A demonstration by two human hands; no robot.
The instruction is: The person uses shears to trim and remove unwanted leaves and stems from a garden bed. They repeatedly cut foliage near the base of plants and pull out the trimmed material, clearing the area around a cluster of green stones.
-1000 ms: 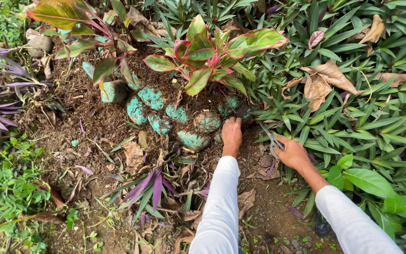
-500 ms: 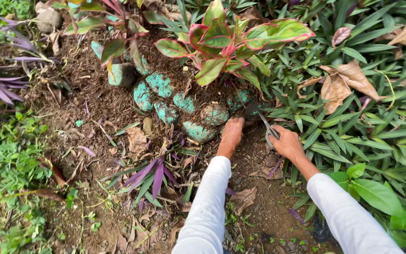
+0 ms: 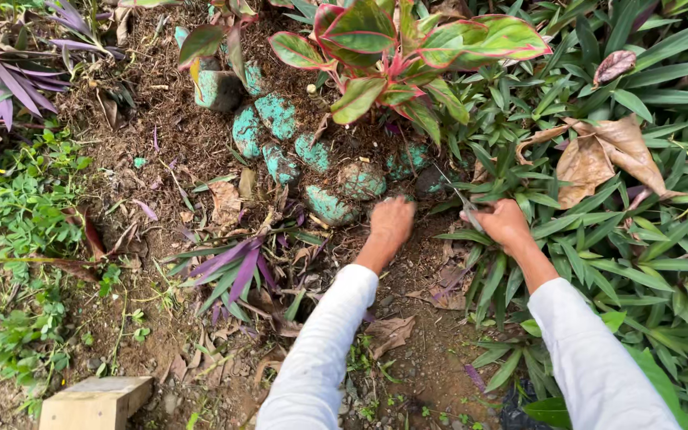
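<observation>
Painted stones (image 3: 332, 205), teal-green, ring the base of the red-edged leafy plant (image 3: 396, 48) on bare soil (image 3: 161, 135). Left hand (image 3: 392, 223) reaches down at the nearest stone, knuckles up; blurred, so can't tell whether fingers are spread or curled. Right hand (image 3: 503, 223) is closed around a thin metal tool (image 3: 459, 195), tip poking out toward the stones, at the edge of the green groundcover (image 3: 646, 255). Purple-leaved plant (image 3: 236, 267) just left of the left forearm. Wooden block (image 3: 93, 402) at lower left, well apart.
</observation>
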